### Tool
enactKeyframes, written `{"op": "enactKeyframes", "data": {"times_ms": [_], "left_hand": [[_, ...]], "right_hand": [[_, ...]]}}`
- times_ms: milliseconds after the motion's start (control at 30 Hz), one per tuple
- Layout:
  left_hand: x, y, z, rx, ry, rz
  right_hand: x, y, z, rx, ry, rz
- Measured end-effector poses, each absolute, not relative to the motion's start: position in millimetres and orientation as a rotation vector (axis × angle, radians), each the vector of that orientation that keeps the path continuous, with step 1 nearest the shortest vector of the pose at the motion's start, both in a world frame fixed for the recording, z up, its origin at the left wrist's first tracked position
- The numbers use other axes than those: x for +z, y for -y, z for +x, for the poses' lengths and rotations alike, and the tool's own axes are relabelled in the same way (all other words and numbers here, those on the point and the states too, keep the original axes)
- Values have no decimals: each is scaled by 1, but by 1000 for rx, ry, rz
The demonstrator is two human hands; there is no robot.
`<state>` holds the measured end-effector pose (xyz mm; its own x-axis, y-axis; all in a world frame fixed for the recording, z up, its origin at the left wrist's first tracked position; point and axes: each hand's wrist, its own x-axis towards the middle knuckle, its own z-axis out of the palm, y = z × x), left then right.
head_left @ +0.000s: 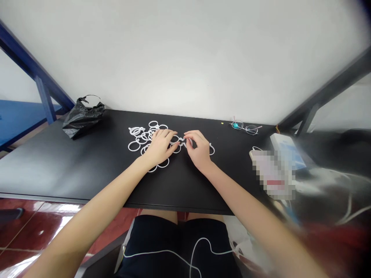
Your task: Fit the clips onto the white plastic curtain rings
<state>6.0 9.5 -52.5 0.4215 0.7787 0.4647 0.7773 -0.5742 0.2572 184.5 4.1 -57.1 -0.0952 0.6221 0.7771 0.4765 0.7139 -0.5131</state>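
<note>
Several white plastic rings [141, 138] lie in a loose pile on a black table [95, 170]. My left hand [160, 148] rests over the right side of the pile, its fingers curled and pinching a white ring piece. My right hand [198, 148] is just to the right, fingers bent and pinching the same small white ring piece [181, 141] between the two hands. Another white ring [212, 150] peeks out at the right of my right hand.
A crumpled black plastic bag [82, 116] sits at the table's back left. Eyeglasses [245, 127] lie at the back right. A blurred-out item [274, 173] and a blue-white box [285, 152] are at the right, with white cables [344, 197]. A white cord [185, 256] crosses my lap.
</note>
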Motion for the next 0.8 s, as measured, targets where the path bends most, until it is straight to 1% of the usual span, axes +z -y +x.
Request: {"op": "enactKeyframes", "data": {"times_ms": [133, 267, 500, 700, 800], "left_hand": [[-50, -8, 8, 925, -1282, 2666], [-47, -5, 9, 909, -1211, 2692], [-46, -5, 9, 905, -1147, 2714], [-44, -6, 8, 840, -1140, 2731], [-41, -5, 9, 886, -1094, 2682]], "right_hand": [[-52, 1, 182, 92, 1684, -763], [-52, 2, 181, 107, 1656, -785], [-56, 0, 182, 360, 1528, -967], [-57, 1, 181, 443, 1540, -986], [-58, 1, 180, 614, 1551, -929]]}}
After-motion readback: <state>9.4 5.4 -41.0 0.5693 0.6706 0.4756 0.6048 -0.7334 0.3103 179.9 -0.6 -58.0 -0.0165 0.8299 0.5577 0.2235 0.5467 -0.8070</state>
